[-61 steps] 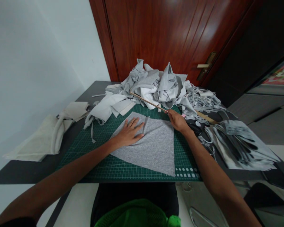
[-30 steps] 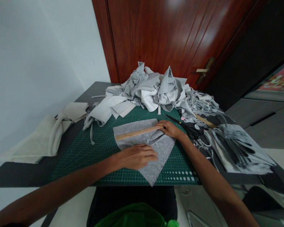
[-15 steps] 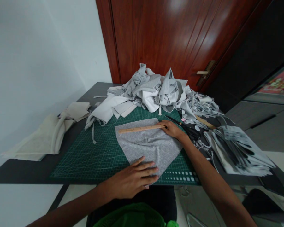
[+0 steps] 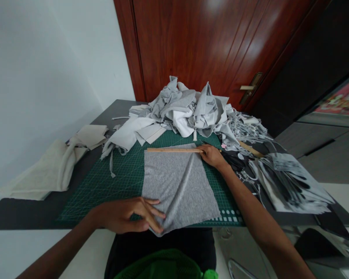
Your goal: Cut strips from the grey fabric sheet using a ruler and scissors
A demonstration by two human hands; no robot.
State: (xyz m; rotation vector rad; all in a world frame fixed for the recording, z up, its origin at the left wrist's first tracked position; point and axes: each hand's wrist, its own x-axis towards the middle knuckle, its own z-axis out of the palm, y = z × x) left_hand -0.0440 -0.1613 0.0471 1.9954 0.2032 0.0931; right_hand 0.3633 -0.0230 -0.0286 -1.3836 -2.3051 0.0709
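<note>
A grey knit fabric piece [image 4: 180, 182] lies on the green cutting mat [image 4: 113, 190], with a diagonal crease running through it. Along its far edge rests a wooden ruler [image 4: 171, 150], nearly level from left to right. My right hand [image 4: 211, 155] grips the ruler's right end, its fingers closed. At the fabric's near left corner, my left hand [image 4: 133, 215] touches the cloth with its fingers spread. That corner hangs slightly past the table's front edge. Black scissors [image 4: 235, 161] lie just right of my right hand, partly hidden by it.
A heap of grey and white fabric [image 4: 183, 110] stands at the back, with thin scraps [image 4: 247, 126] beside it. Cream cloth [image 4: 43, 172] lies on the left. Stacked grey fabric [image 4: 296, 186] and a wooden strip [image 4: 250, 148] are on the right.
The ruler has turned level and shifted to the fabric's far edge with my right hand. My left hand has slid left to the near corner, and the fabric now lies squarer and flatter.
</note>
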